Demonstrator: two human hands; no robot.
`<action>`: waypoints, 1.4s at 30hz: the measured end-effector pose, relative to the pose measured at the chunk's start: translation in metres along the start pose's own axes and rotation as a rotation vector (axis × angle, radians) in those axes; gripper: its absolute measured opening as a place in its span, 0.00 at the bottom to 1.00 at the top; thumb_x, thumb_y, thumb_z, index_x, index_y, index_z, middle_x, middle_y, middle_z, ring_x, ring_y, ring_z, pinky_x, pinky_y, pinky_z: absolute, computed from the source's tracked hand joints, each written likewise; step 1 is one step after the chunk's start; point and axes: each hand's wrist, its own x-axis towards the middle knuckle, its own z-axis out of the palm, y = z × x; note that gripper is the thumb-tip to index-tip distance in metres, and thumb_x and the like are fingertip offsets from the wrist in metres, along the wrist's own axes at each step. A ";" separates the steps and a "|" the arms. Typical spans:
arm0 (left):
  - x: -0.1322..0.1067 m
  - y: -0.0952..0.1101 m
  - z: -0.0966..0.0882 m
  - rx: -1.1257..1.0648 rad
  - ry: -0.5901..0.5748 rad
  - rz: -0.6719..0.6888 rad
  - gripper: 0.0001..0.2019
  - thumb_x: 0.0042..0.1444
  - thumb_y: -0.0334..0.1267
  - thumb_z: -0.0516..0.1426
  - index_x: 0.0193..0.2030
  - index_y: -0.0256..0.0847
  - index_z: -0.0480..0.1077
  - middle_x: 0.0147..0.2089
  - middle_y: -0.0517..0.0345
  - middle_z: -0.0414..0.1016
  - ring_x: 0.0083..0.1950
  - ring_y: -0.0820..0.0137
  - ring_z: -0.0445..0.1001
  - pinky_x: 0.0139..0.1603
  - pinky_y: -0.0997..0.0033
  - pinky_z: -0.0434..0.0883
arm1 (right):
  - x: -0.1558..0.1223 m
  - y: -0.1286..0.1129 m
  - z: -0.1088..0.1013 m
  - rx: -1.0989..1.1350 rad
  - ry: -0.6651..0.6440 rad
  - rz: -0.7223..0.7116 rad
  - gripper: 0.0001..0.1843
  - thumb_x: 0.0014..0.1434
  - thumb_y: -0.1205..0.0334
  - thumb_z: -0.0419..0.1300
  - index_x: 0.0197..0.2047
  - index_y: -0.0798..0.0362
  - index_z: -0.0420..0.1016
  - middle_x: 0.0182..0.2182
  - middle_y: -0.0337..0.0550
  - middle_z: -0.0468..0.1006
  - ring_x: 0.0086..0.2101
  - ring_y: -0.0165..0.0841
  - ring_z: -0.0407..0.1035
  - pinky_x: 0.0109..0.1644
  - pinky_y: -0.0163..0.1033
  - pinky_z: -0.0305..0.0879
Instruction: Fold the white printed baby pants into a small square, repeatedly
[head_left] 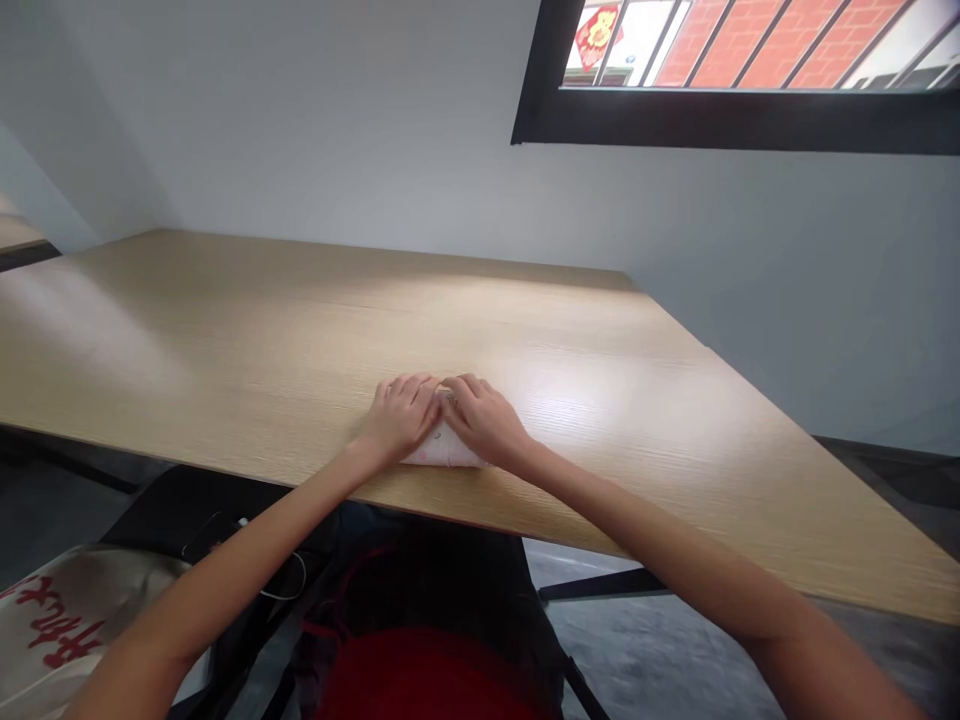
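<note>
A small white, faintly patterned piece that looks like folded cloth lies on the wooden table near its front edge. From the left side my left hand closes over it, fingers curled and pressed together. My right hand grips it from the other side in the same way. Both hands meet at the fingertips over its far edge, so the upper part and the sides are covered. Only a pale triangle between the hands shows, with small marks on it.
Behind the table stands a grey wall, with a dark-framed barred window at upper right. Below the front edge, at left, a white bag with red writing rests on a black chair, beside a white cable.
</note>
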 end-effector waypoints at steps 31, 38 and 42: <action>-0.082 0.043 -0.002 -0.190 0.067 -0.305 0.12 0.56 0.38 0.51 0.46 0.39 0.65 0.51 0.49 0.64 0.50 0.58 0.61 0.51 0.52 0.63 | -0.018 0.002 -0.012 0.069 0.040 -0.331 0.20 0.61 0.59 0.49 0.57 0.49 0.60 0.57 0.47 0.57 0.57 0.43 0.47 0.59 0.54 0.46; -0.078 0.052 0.002 -0.200 0.079 -0.346 0.19 0.52 0.37 0.54 0.51 0.39 0.62 0.51 0.49 0.65 0.47 0.58 0.63 0.46 0.54 0.65 | 0.015 -0.048 -0.040 -0.207 -0.466 -0.430 0.16 0.57 0.60 0.50 0.46 0.50 0.72 0.42 0.49 0.70 0.44 0.43 0.62 0.44 0.48 0.60; -0.077 0.056 -0.001 -0.132 0.029 -0.319 0.21 0.48 0.39 0.57 0.51 0.46 0.64 0.55 0.51 0.62 0.48 0.56 0.62 0.46 0.54 0.63 | 0.014 -0.044 -0.037 -0.175 -0.598 -0.380 0.22 0.49 0.55 0.56 0.47 0.54 0.71 0.43 0.52 0.69 0.45 0.46 0.60 0.39 0.45 0.63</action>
